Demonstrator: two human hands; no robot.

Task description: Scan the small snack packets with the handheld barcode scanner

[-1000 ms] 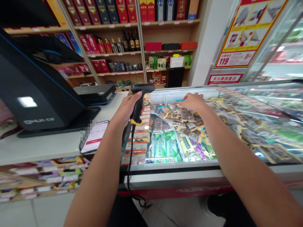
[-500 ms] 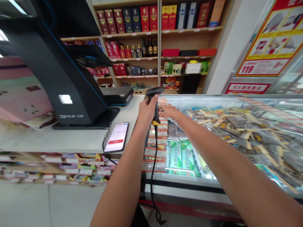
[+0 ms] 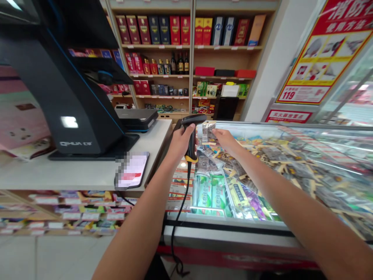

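My left hand (image 3: 180, 142) is wrapped round the handle of a black corded barcode scanner (image 3: 192, 128) with a yellow band, held upright at the left end of a glass-topped freezer (image 3: 233, 227). My right hand (image 3: 224, 139) pinches a small clear snack packet (image 3: 205, 133) and holds it just right of the scanner's head. Below both hands lie many packets under the freezer glass, among them green-and-white wrapped bars (image 3: 210, 190). The scanner's cable hangs down in front of the freezer.
A black till screen stand (image 3: 72, 112) sits on the white counter (image 3: 58, 173) to the left, with a smartphone (image 3: 131, 170) lying beside it and a black box device (image 3: 136, 116) behind. Wooden shelves (image 3: 189, 50) of boxed bottles fill the back wall. A red-yellow poster (image 3: 317, 66) hangs right.
My right hand came back from the middle of the freezer top to the scanner and now holds a packet up beside its head. The left hand and scanner stayed in place.
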